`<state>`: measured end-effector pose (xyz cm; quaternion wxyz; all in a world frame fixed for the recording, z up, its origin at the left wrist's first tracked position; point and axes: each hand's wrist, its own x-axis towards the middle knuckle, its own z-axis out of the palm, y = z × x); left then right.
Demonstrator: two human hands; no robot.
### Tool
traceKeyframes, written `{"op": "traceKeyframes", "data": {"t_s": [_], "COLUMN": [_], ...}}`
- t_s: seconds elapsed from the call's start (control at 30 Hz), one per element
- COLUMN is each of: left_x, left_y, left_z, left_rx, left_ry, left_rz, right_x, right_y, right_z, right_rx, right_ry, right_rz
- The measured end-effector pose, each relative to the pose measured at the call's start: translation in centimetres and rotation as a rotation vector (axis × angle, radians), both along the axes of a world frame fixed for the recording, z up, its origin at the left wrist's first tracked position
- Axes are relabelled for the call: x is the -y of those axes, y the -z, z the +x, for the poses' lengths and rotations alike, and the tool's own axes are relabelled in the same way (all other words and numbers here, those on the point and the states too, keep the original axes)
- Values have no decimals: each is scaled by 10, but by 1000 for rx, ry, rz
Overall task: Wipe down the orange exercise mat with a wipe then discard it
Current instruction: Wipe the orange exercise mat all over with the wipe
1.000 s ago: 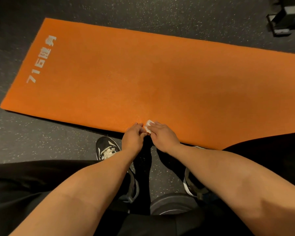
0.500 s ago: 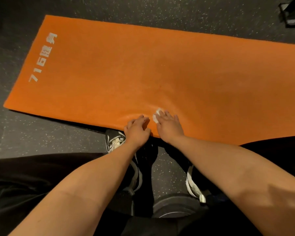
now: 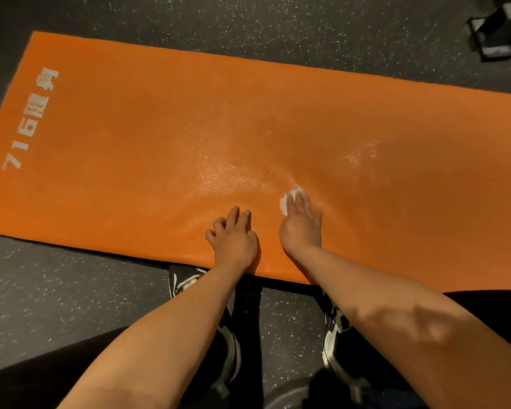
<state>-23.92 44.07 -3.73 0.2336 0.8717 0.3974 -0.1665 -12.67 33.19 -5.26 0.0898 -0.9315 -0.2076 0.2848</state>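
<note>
The orange exercise mat (image 3: pixel 148 137) lies flat on the dark speckled floor, with white lettering along its left end. A small white wipe (image 3: pixel 289 197) sits on the mat near its front edge, mostly covered by my right hand (image 3: pixel 301 225), whose straight fingers press it flat against the mat. My left hand (image 3: pixel 233 237) rests on the mat just to the left, fingertips down and fingers loosely bent, holding nothing. A wet sheen shows on the mat beyond both hands.
My two black and white shoes (image 3: pixel 186 281) stand on the floor (image 3: pixel 56 290) at the mat's front edge. A round dark weight plate (image 3: pixel 283 394) lies between my feet. A black and white piece of gym equipment (image 3: pixel 496 33) sits at the far right corner.
Both hands moved forward from the mat's front edge onto the mat. My right hand went from pinching the wipe with the left to pressing it flat; the left hand let go.
</note>
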Motion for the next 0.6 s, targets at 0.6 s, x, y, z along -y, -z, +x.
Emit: {"op": "traceKeyframes", "data": {"t_s": [0.6], "left_x": [-42], "left_y": [29], "left_z": [13], "left_rx": [167], "left_ry": [-103], "left_rz": [-11], "right_x": [-61], "right_y": [20], "right_z": [-6], "right_rx": [-41], "right_ry": [-493], "right_rz": [176]}}
